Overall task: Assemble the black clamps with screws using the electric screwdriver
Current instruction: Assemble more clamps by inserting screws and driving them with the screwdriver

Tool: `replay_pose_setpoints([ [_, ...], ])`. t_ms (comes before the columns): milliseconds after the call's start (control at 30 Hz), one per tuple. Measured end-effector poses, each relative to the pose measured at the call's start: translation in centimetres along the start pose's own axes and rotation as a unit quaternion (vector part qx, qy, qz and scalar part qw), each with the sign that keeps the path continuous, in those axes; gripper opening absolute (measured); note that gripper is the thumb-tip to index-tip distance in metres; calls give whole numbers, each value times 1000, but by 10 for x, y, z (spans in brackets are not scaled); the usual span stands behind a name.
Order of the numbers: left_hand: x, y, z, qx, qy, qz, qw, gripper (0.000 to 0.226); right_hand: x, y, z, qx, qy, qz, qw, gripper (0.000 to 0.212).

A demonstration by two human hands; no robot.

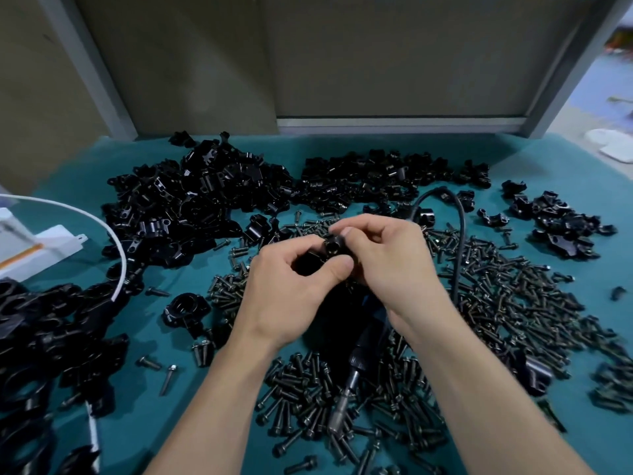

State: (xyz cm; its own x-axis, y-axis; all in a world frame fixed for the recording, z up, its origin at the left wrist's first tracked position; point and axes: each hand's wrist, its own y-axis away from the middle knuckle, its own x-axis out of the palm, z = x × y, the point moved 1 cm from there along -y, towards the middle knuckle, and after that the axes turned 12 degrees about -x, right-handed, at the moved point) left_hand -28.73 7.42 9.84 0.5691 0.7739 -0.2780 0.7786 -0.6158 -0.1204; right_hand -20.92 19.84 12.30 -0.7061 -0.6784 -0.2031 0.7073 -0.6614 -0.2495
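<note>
clamp (pixel 334 247) mostly hid., screwdriver (pixel 354 363) pt. covered

Your teal surface (pixel 191 279) carries black clamp piles (pixel 191 200) at left and rear, loose screws (pixel 507 303) spread centre to right, and the electric screwdriver (pixel 356 365) lying among them.

At centre we hold one black clamp (pixel 333 247), glossy, pinched between our left hand (pixel 291 289) and right hand (pixel 387 262). Loose clamps (pixel 191 200) heap from nine to one o'clock. Dark screws (pixel 496 289) spread from three to six. The electric screwdriver (pixel 359 359) lies at six, bit toward us.
</note>
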Motion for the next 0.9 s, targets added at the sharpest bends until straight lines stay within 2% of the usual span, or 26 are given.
replay_pose_setpoints([
  [67,0,-2,0,0,7,-4,1000,13,-1,2,0,-41,29,3,999,23],
  [133,-2,-3,0,0,17,-9,1000,10,-3,4,2,-54,11,39,998,20],
  [333,-4,3,-6,25,-46,-9,999,8,-6,7,4,-6,-148,85,985,19],
  [467,-7,5,-5,39,-98,-29,994,23,-6,9,3,-34,-159,89,983,23],
  [600,-4,7,-3,12,-108,5,994,56,-4,11,3,-61,-147,67,985,24],
  [767,-6,5,-5,-11,-69,5,998,58,-14,9,2,-55,-92,106,989,26],
  [900,-11,5,-4,-2,-107,16,994,70,-12,13,0,-50,-75,99,991,31],
])
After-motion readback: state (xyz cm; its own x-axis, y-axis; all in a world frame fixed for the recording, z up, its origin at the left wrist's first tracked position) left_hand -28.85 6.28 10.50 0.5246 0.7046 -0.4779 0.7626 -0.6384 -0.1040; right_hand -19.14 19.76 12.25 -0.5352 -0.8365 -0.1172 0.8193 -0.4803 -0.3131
